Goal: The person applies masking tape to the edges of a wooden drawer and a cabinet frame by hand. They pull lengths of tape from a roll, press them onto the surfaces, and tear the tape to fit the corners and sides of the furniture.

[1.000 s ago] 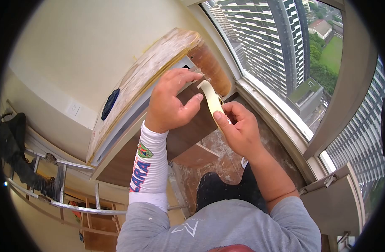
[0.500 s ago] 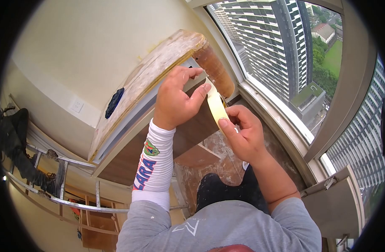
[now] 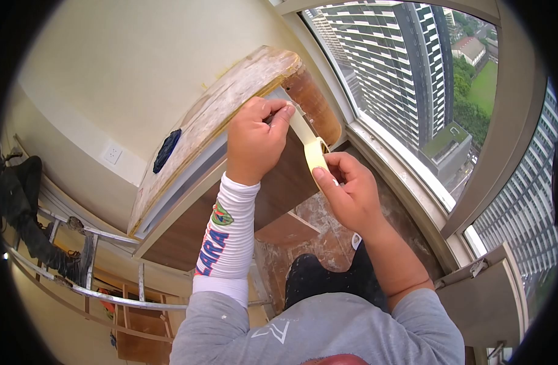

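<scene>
A roll of pale yellow masking tape point(image 3: 316, 156) sits in my right hand point(image 3: 352, 187), thumb on its outer face and fingers curled behind it. From the roll a short strip runs up and left to my left hand point(image 3: 256, 135), which pinches its loose end between thumb and forefinger. My left forearm wears a white printed sleeve. Both hands are in front of the wooden cabinet point(image 3: 218, 109), whose worn, paint-marked top has a rounded corner close beyond my left fingertips. The brown side panel point(image 3: 309, 103) lies behind the tape strip.
A dark crumpled item point(image 3: 167, 150) lies on the cabinet top. To the left, a metal ladder point(image 3: 118, 298) stands with dark cloth point(image 3: 26, 213) over it. A large window point(image 3: 394, 79) fills the right side, above a sill point(image 3: 407, 164). The floor point(image 3: 334, 234) is scuffed and dusty.
My left thumb and forefinger have closed on the tape end. A longer strip now stretches between my hands, and the roll has turned slightly in my right hand.
</scene>
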{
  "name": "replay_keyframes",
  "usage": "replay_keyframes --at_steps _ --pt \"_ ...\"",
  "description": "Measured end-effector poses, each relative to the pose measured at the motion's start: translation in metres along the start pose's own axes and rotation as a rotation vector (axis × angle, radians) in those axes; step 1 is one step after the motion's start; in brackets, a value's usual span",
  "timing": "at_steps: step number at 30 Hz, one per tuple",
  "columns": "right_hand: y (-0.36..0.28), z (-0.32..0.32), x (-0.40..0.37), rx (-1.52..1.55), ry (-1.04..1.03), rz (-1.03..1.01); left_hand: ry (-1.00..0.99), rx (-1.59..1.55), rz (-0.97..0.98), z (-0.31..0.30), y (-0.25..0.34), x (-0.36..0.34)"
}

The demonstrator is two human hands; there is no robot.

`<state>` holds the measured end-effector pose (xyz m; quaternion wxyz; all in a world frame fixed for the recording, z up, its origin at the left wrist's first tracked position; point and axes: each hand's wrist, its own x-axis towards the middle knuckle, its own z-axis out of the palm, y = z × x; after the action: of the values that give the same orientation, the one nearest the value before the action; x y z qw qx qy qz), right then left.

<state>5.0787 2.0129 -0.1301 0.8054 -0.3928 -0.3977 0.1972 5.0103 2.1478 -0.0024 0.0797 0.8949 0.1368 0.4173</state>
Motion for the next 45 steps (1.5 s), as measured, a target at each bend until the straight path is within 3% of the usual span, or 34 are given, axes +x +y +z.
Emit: replay_keyframes --at_steps 6,14,24,30,36,39,45 --pt "-0.008 0.001 0.012 -0.046 0.032 0.067 0.085 0.097 0.112 0.009 -0.007 0.003" --pt "-0.005 0.001 0.017 -0.051 0.053 0.128 0.079 0.118 0.089 0.012 -0.003 0.004" --pt "-0.018 -0.004 0.027 -0.386 0.115 0.025 0.066 0.167 0.111 0.013 -0.007 0.004" --pt "-0.020 -0.008 0.030 -0.421 0.104 0.012 0.047 0.179 0.088 0.011 -0.005 0.006" --pt "-0.016 -0.015 0.036 -0.528 0.022 0.160 -0.015 0.104 -0.149 0.007 0.003 0.010" --pt "-0.008 -0.023 0.040 -0.508 -0.029 0.234 0.096 0.037 -0.092 0.012 0.001 0.009" --pt "-0.012 -0.028 0.037 -0.476 -0.068 0.345 0.006 0.105 -0.053 0.009 0.002 0.008"
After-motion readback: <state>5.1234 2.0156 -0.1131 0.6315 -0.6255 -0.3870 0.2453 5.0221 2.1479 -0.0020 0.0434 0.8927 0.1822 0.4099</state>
